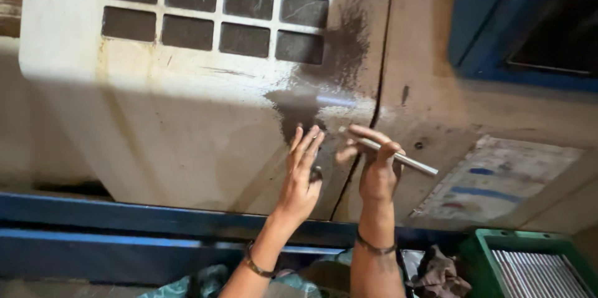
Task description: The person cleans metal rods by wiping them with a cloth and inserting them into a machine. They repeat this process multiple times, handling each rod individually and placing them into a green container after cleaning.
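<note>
Surface: grimy cream machine panel, grille at top edge.
Left hand: fingers spread, flat on panel.
Right hand: pinching metal rod.
Room: blue frame, green crate.

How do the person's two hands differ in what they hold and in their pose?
The right hand pinches a thin shiny metal rod between its fingers, while the left hand holds no rod. The left hand lies open with its fingers stretched up against the dirty cream machine panel; the right hand's fingers curl around the rod. Both are raised at the panel, and each wrist wears a thin band.
</note>
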The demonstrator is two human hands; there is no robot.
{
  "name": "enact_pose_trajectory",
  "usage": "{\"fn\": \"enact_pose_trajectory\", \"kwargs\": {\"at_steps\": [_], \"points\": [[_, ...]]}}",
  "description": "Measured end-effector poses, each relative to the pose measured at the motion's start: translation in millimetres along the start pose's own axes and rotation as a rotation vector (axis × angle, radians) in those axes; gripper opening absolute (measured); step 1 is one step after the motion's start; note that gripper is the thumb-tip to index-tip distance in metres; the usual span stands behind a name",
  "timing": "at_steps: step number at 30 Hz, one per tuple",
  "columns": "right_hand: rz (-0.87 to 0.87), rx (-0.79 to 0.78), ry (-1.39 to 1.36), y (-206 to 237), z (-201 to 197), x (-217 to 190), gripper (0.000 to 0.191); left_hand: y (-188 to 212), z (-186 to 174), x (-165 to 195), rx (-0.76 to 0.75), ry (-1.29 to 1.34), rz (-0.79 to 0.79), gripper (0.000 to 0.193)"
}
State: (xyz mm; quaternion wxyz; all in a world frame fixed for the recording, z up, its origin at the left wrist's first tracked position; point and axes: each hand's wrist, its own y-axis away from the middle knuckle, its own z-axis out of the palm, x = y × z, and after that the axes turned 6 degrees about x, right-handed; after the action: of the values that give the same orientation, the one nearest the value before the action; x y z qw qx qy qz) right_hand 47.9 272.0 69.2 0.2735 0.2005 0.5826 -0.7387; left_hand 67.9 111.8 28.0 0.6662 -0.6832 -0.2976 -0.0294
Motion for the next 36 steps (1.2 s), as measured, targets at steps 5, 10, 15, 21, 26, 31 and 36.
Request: {"fn": "enact_pose_trajectory", "kwargs": {"at_steps": [5, 10, 15, 21, 26, 31, 36], "points": [[0.434, -0.234, -0.194, 18, 4, 17, 0.089, 11, -20, 5, 0.090, 0.311, -0.167, 0.051], [0.617, -0.305, -0.213, 21, 12, 23, 0.076, 27, -31, -5, 0.072, 0.414, -0.294, 0.038], [0.611, -0.340, -0.294, 15, 14, 17, 0.047, 51, -21, -24, 0.161, 0.805, -0.541, 0.033], [0.557, -0.171, -0.406, 6, 5, 15, 0.033, 75, -21, -33, 0.294, 1.276, -0.773, 0.044], [0.584, -0.113, -0.411, 5, 8, 21, 0.033, 84, -26, -29, 0.207, 1.434, -0.734, 0.054], [0.592, -0.151, -0.487, 7, 9, 23, 0.032, 91, -19, -27, 0.247, 1.453, -0.588, 0.035], [0.588, -0.127, -0.460, 9, 9, 28, 0.033, 96, -14, -24, 0.274, 1.444, -0.584, 0.034]]}}
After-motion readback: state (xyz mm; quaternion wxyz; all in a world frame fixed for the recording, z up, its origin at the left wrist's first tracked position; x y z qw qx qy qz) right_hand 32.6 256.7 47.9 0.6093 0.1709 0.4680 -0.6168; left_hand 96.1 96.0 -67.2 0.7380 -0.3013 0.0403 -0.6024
